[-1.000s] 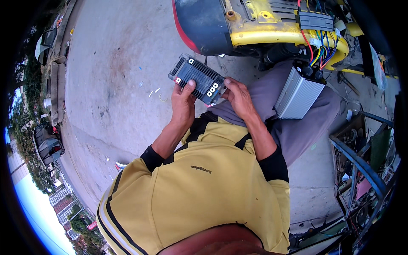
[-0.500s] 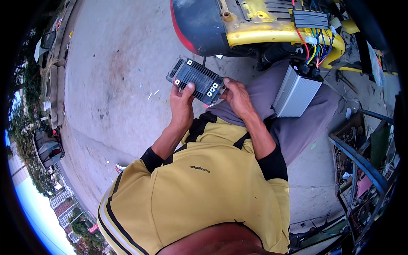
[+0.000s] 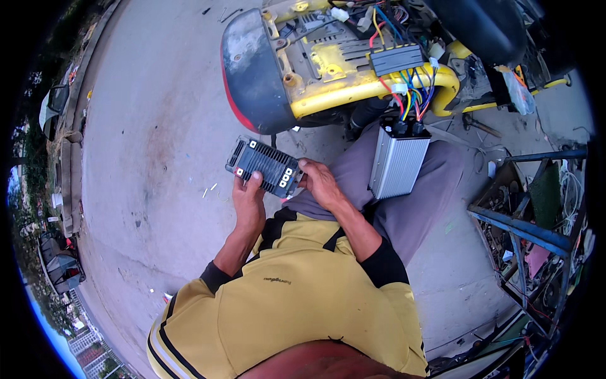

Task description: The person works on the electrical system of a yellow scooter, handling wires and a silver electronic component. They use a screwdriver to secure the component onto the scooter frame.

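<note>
Between my two hands is a black finned motor controller [image 3: 270, 165], its pale square terminals facing up and one of them marked red. My left hand [image 3: 250, 201] grips its lower left edge, thumb on top of the fins. At its right end, my right hand [image 3: 320, 184] closes its fingers on the casing. Resting on my lap to the right is a silver ribbed metal box [image 3: 401, 162]. Coloured wires [image 3: 413, 96] run from its top to a smaller dark finned module [image 3: 396, 59] on a yellow vehicle frame [image 3: 353, 96].
A scuffed black and red body panel [image 3: 247, 69] forms the vehicle's left end. A hammer-like tool [image 3: 483, 126] lies on the ground beyond my knee. To the right stands a blue metal rack [image 3: 524, 228] full of scrap parts and cables. Small white scraps [image 3: 209, 189] dot the concrete.
The whole view has shifted, with the vehicle and silver box now lower and farther left in the picture. Both hands keep their hold on the black controller, which is tilted slightly less.
</note>
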Motion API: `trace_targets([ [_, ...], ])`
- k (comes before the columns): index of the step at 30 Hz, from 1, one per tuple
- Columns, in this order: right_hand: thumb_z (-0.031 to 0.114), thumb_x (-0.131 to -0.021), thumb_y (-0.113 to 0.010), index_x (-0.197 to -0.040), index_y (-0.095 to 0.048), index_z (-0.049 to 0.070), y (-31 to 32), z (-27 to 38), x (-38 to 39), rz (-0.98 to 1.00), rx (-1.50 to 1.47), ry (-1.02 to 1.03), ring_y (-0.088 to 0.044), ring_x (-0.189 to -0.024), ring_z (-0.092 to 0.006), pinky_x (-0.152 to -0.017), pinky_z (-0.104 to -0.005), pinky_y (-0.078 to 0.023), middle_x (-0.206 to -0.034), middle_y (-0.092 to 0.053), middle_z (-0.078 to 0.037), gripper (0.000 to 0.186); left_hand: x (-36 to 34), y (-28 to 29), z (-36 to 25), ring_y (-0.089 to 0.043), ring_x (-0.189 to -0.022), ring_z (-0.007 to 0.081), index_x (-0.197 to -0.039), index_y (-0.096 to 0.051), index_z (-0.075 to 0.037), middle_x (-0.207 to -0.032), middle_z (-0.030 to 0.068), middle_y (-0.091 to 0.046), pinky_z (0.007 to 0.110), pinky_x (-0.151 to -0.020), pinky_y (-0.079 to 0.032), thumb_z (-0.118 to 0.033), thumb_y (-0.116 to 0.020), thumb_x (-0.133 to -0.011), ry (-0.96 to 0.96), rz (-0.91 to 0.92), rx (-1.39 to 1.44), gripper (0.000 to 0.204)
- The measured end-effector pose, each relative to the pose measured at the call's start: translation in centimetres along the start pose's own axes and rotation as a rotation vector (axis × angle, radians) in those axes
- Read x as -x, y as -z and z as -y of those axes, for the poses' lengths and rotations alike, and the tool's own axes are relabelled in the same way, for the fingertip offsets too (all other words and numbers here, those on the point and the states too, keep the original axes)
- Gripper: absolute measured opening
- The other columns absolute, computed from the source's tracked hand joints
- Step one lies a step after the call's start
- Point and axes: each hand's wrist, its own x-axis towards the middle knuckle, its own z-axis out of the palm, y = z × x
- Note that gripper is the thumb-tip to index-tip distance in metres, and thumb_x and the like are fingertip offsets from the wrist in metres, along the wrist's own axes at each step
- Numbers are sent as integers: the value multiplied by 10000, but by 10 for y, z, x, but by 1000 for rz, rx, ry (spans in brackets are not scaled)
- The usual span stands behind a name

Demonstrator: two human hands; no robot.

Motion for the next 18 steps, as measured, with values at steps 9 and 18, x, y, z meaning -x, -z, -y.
trace_targets([
  [9, 320, -1073, -478, -1108, -655, -10, -11, 16, 3, -41, -18, 21, -648, -828, -132, -763, -315, -582, -971, -663, -48, 377, -5, -1, 0, -649, -1194, 199, -1427, -496, -75, -1314, 49, -651, 402, -1035, -513, -302, -737, -973, 28, -1, 12, 562],
  [18, 321, -1066, -500, -1166, -663, -20, -4, 12, 1, -17, -21, 31, -673, -892, -146, -814, -311, -581, -1005, -676, -53, 391, -2, -5, -5, -643, -1228, 213, -1443, -483, -74, -1346, 54, -646, 427, -1069, -496, -329, -710, -991, 54, 48, 39, 566],
])
